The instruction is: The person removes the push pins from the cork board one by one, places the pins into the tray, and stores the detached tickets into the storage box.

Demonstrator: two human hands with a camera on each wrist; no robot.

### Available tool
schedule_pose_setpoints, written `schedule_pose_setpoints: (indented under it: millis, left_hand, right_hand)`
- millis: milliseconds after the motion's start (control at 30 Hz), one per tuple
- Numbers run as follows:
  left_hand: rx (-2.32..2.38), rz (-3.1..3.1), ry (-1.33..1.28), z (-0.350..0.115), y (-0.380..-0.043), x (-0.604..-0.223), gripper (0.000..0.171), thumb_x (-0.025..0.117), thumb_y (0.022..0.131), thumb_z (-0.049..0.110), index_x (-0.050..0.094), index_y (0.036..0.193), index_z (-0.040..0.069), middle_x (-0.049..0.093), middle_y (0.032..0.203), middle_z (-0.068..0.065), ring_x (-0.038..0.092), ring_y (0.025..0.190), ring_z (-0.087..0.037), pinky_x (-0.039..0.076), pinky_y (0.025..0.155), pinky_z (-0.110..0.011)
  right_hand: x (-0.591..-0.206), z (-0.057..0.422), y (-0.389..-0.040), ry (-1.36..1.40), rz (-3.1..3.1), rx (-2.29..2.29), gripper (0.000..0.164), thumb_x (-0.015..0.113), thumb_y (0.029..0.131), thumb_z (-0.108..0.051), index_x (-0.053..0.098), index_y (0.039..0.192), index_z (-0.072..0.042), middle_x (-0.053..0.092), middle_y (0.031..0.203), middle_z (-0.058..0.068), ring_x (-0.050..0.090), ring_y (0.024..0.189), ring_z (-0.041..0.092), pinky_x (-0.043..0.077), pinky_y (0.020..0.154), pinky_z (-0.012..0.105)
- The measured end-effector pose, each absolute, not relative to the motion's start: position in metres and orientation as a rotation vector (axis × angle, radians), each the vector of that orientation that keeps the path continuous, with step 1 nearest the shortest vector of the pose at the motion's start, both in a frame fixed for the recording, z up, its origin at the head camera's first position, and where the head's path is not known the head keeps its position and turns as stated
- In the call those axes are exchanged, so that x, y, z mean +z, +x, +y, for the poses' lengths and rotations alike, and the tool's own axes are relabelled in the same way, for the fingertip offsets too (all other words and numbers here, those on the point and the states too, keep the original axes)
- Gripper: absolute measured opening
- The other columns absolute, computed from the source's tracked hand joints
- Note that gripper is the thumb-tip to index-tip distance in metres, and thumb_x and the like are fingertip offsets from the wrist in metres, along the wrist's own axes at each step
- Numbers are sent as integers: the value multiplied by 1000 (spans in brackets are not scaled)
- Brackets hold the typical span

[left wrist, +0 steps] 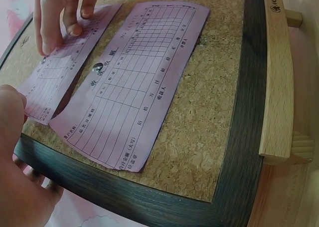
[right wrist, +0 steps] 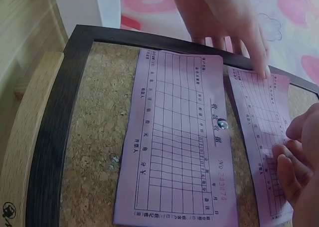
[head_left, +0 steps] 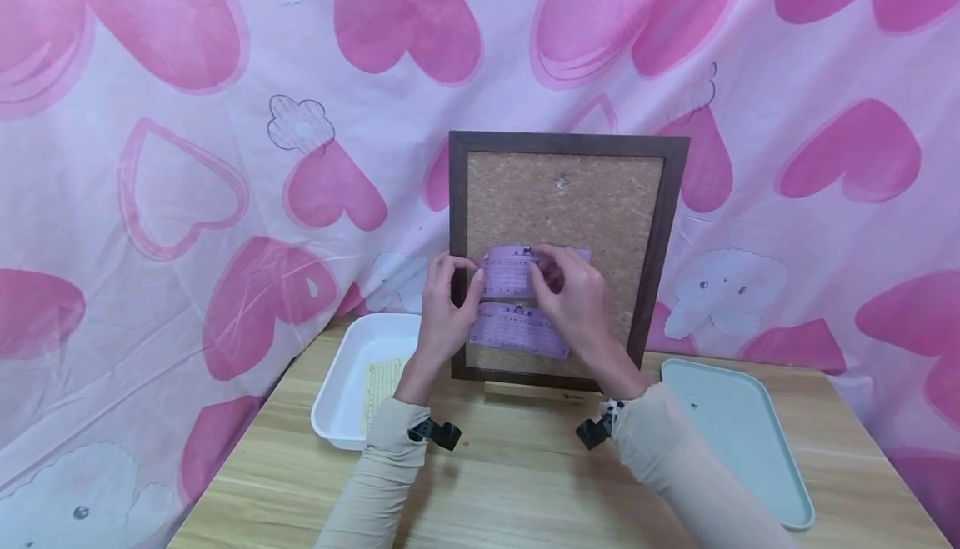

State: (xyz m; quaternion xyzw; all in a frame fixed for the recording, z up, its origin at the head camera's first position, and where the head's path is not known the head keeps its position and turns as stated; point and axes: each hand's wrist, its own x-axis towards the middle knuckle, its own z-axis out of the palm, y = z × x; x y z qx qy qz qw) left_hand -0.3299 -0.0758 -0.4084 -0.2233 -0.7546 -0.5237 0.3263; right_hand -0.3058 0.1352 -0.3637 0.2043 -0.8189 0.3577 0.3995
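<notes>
Purple upper slip (head_left: 506,280) is lying against the corkboard (head_left: 622,216); your left hand (head_left: 446,309) is pinching its edge, your right hand (head_left: 582,295) touching its face, grip unclear; you should be keeping it flat.

The upper receipt slip (head_left: 504,276), against the right hand (head_left: 577,292), is thin matt paper; the lower receipt slip (head_left: 516,332), between that and the left hand (head_left: 447,311), matches, its pin (right wrist: 223,123) glossy and metallic. Behind both: rough, granular corkboard (head_left: 555,203), dark wood-grained frame (head_left: 662,241). Left of the left hand, the white tray (head_left: 335,374) looks smooth plastic.
</notes>
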Motion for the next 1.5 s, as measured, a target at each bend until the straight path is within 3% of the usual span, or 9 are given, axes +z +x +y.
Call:
schedule_pose_setpoints:
  millis: [1500]
  left_hand:
    - [-1342, -1978, -589, -75, -329, -412, 19, 68, 107, 26, 65, 117, 10, 61, 128, -9, 57, 129, -24, 45, 115, -46]
  right_hand:
    - [-355, 125, -313, 472, -2071, 874, 14, 77, 100, -15, 76, 114, -10, 74, 96, 3, 68, 77, 15, 58, 67, 31]
